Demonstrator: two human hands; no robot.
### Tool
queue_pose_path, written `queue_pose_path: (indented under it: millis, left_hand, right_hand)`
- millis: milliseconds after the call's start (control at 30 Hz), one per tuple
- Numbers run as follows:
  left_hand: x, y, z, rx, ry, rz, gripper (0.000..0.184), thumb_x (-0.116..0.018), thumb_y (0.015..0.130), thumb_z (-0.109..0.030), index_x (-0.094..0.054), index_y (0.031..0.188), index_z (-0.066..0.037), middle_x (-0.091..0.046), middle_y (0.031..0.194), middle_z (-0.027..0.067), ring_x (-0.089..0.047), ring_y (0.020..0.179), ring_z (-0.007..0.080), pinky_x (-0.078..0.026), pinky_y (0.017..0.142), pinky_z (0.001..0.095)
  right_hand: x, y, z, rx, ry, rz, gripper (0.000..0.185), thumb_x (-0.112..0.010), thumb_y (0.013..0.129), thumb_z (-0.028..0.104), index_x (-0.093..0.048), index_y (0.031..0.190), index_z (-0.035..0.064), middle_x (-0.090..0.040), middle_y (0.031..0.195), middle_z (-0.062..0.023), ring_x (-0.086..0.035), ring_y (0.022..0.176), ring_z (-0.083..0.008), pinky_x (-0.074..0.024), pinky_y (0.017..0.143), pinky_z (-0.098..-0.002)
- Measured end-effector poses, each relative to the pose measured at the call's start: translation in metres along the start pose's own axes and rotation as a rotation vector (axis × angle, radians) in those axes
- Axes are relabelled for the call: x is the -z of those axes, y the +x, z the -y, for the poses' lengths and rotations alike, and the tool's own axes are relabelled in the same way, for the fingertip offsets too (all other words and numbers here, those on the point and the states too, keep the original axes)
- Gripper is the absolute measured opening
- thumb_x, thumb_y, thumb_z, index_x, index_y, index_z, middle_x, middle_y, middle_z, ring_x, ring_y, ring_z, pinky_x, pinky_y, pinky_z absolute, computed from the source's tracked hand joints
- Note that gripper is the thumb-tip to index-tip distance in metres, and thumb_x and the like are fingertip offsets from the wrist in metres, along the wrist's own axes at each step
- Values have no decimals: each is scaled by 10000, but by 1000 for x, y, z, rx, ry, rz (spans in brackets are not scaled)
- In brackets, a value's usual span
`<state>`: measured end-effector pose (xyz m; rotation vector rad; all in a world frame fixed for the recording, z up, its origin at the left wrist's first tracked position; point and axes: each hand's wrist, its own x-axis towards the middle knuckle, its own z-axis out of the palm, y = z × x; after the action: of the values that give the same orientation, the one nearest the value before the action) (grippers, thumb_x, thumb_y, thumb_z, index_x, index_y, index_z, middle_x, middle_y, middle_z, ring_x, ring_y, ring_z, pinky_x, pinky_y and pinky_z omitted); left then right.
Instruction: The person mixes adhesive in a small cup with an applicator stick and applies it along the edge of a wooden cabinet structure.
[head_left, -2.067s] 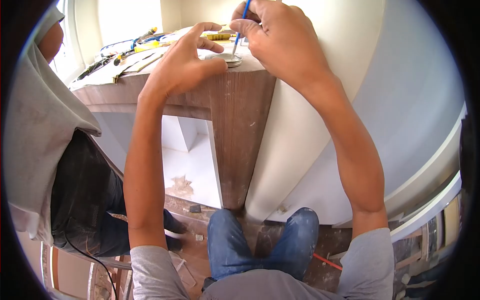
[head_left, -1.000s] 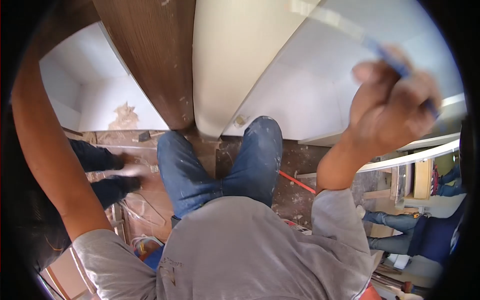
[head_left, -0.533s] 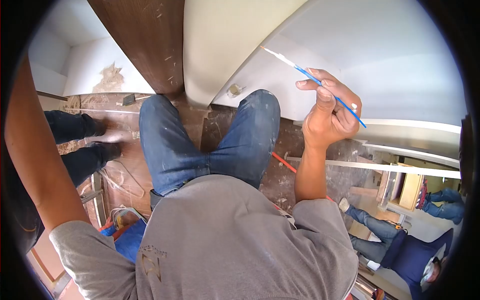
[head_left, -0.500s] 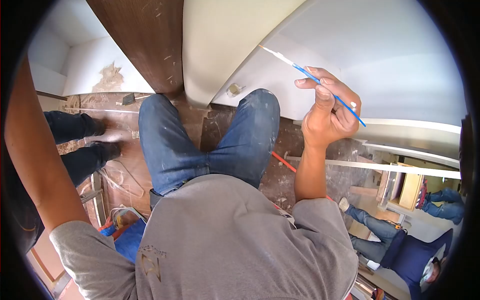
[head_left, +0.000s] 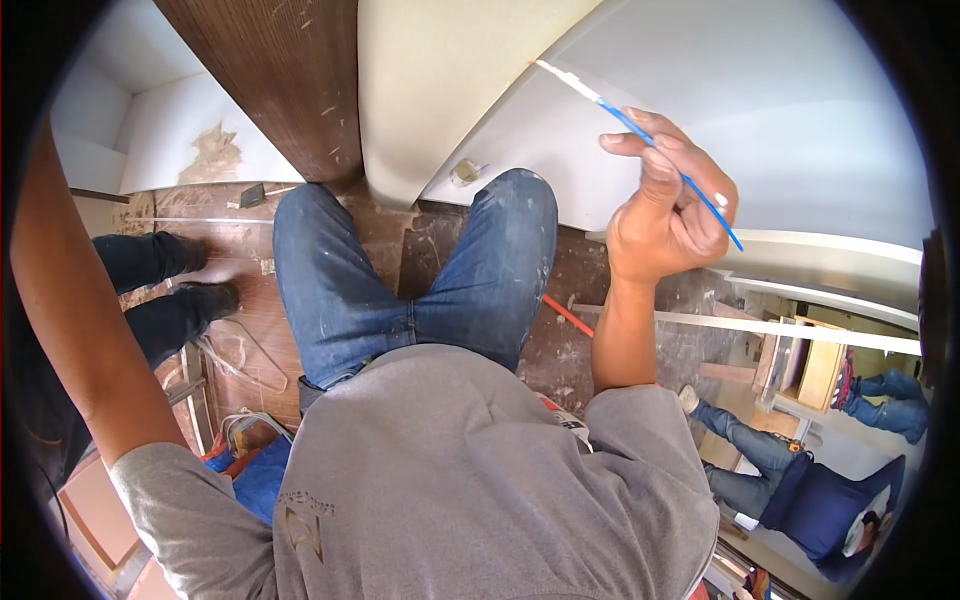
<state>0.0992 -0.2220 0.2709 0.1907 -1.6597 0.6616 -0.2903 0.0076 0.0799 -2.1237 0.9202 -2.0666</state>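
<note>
A thin paintbrush (head_left: 640,133) with a blue handle is pinched between the thumb and fingers of my right hand (head_left: 672,195). White paint coats its ferrule end, and the tip points up and left, at or very near the edge where a cream panel (head_left: 440,80) meets a white panel (head_left: 560,150). I cannot tell whether the tip touches. A white spot shows on a finger of that hand. My left arm reaches up along the left side, and my left hand lies outside the view.
A dark wood-grain panel (head_left: 290,80) stands left of the cream one. A small round container (head_left: 466,172) sits beyond my right knee. Another person's legs (head_left: 170,300) are at left; a person in dark blue (head_left: 825,505) is at lower right. A blue bag (head_left: 262,480) lies left.
My right hand has moved slightly right, while the brush tip has shifted up and right along the panel edge. The view has shifted a little. The brush stays in the same grip.
</note>
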Motion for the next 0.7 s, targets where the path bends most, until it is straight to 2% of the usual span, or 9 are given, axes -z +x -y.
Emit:
queue_pose_path:
  millis: [100,200,300,500,600,700]
  left_hand:
    - [1,-2,0,0,7,-10,557,-644,1058,-275,-375,1377,94,-529,1279,270,-568,1139,282,-474,1009,412]
    - [1,-4,1,3,8,-15,540,-639,1061,-273,-380,1365,90,-527,1267,262,-565,1127,279,-473,1001,410]
    - [2,-5,-1,2,15,-22,523,-634,1064,-271,-384,1354,85,-526,1254,254,-562,1115,275,-472,993,408]
    - [5,-7,-1,4,26,-36,488,-624,1070,-267,-392,1330,76,-523,1229,238,-555,1091,268,-470,977,404]
    - [6,-8,-1,3,26,-45,472,-619,1073,-265,-397,1319,72,-522,1217,230,-551,1079,265,-469,968,402]
    - [5,-9,0,3,33,-51,455,-613,1077,-262,-401,1307,67,-521,1204,222,-548,1067,261,-468,960,400]
  right_hand:
    - [0,-1,2,53,45,-51,95,-646,1012,-96,-623,1101,-73,-753,1024,-319,-797,854,-324,-692,721,-383]
    - [-1,-8,-3,74,26,-2,106,-654,1013,-80,-621,1114,-68,-756,1017,-310,-797,856,-326,-688,722,-386]
    - [-3,-18,-3,-16,12,-5,108,-690,1001,-57,-633,1092,-66,-760,981,-289,-799,870,-334,-686,740,-393]
    - [-6,-28,-6,-42,-77,81,92,-721,995,-20,-660,1048,-65,-767,952,-263,-801,879,-338,-679,753,-383]
    - [-6,-17,-7,66,-107,32,87,-710,1005,-13,-659,1054,-64,-768,974,-272,-802,871,-329,-678,745,-381]
    - [-8,-7,0,69,-27,-27,80,-700,1010,-17,-663,1063,-64,-764,995,-289,-802,863,-326,-678,741,-380]
